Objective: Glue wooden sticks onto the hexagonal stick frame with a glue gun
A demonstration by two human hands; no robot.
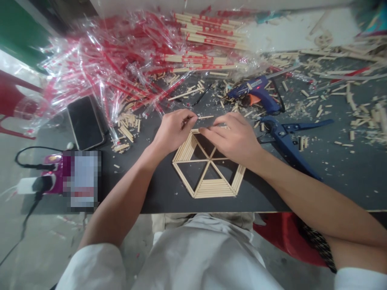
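A hexagonal frame of wooden sticks (215,187) lies flat on the dark table, with spokes meeting at its centre and rows of sticks filling some of its sections. At its upper left corner, my left hand (173,131) is closed in a pinch; what sits between the fingertips is too small to make out. A short thin stick (207,117) shows just beside those fingertips. My right hand (234,139) covers the frame's upper right part, its fingers bent and closed on the top edge. The fingers hide that side of the frame.
Behind the hands lie a blue glue gun (256,92), bundled sticks (208,30) and a heap of red and clear wrappers (105,68). Blue-handled cutters (282,141) rest at right among stick scraps. A phone (85,123) and a purple power strip (56,173) are at left.
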